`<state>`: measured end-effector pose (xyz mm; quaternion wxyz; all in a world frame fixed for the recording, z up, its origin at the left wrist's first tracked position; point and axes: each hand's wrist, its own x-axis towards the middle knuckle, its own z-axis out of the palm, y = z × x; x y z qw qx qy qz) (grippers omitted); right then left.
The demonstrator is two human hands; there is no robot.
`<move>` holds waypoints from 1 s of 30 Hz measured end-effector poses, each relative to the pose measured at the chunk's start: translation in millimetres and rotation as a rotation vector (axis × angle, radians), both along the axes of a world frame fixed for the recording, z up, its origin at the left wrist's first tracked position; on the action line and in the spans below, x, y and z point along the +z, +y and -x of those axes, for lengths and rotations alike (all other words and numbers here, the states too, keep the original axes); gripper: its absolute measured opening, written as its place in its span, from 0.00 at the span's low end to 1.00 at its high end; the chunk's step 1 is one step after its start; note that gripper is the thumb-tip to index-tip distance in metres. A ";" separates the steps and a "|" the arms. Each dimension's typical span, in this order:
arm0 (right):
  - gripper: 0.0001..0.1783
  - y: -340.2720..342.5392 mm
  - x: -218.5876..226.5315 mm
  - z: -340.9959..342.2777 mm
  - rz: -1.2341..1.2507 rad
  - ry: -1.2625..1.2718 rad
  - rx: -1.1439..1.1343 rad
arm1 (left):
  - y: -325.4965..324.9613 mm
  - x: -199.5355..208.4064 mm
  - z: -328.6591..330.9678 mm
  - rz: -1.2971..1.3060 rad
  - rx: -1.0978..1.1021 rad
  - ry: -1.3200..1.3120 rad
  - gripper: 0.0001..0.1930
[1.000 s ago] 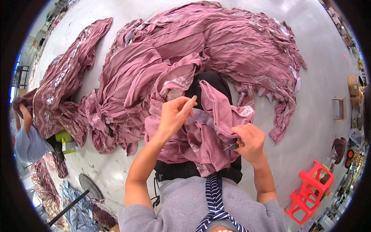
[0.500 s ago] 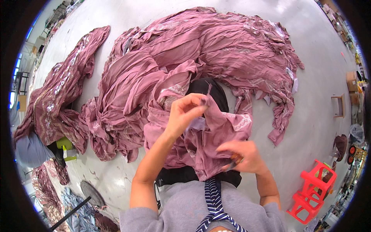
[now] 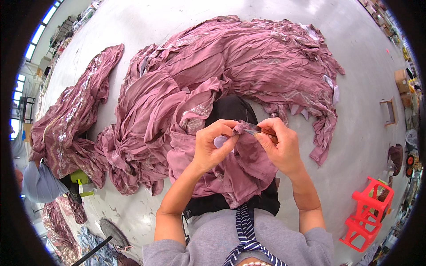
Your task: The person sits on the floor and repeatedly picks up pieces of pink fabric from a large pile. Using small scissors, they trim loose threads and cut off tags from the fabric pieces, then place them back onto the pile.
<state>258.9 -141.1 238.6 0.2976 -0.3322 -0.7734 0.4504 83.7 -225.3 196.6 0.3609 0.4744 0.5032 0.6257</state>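
A dusty-pink cloth [image 3: 239, 177] lies bunched over the person's black-clad lap, with its raised edge [image 3: 242, 127] held up between both hands. The left hand [image 3: 213, 147] comes in from 7 o'clock, its thumb and forefinger clamped on that edge; the right hand [image 3: 282, 142] comes in from 5 o'clock, its fingers closed round a small bladed tool [image 3: 256, 128]. The left-hand pinch seems meant to steady a small fold where the blade can reach it, while the lap probably carries the rest of the weight.

The tool's long axis runs nearly level across the view, its tip pointing between 9 and 10 o'clock, at the pinched fold. Tip and fold look to be touching, though whether the blades are parted is too small to tell. The lap part of the cloth hangs from the pinch toward 6 o'clock, its long axis running roughly 12 to 6; it merges with the heap toward 10 o'clock, so I cannot tell whether they are one piece.

The large pink heap [image 3: 199, 62] arches over the floor [image 3: 364, 111] from 9 round to 2 o'clock, perhaps laid there to stay within reach. A red stool [image 3: 369, 213] stands well apart at 4 o'clock.
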 end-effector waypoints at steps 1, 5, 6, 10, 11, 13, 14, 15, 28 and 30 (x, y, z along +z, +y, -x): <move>0.12 0.4 1.1 1.6 -0.021 -0.004 0.013 | 1.2 0.1 -0.4 -0.024 0.005 0.048 0.04; 0.12 3.4 -2.8 3.7 -0.152 -0.044 -0.003 | 3.1 8.8 -0.3 -0.102 0.009 0.264 0.05; 0.12 3.6 -2.4 3.2 -0.164 -0.060 0.000 | 2.7 9.1 -0.9 -0.115 0.010 0.289 0.06; 0.11 3.2 -3.0 1.9 -0.303 -0.107 -0.009 | 2.0 11.5 -2.6 -0.121 0.013 0.299 0.06; 0.10 3.7 -4.5 1.8 -0.283 -0.051 -0.061 | 1.6 12.2 -2.6 -0.110 0.003 0.292 0.05; 0.10 4.1 -8.5 3.9 -0.240 0.069 -0.164 | -1.3 14.3 -0.7 -0.087 -0.012 0.288 0.04; 0.11 4.1 -8.7 3.4 -0.033 0.231 -0.205 | -3.1 14.2 -3.1 -0.028 -0.011 0.092 0.04; 0.13 4.4 -8.6 2.9 0.175 0.392 -0.244 | -3.7 13.8 -8.0 0.029 -0.008 -0.104 0.03; 0.04 -2.9 -10.4 9.7 0.095 0.152 -0.071 | 6.2 6.6 -7.7 0.149 -0.033 -0.638 0.03; 0.01 2.3 -6.6 5.1 0.235 0.146 -0.084 | 6.1 5.0 2.4 0.141 -0.045 -0.637 0.03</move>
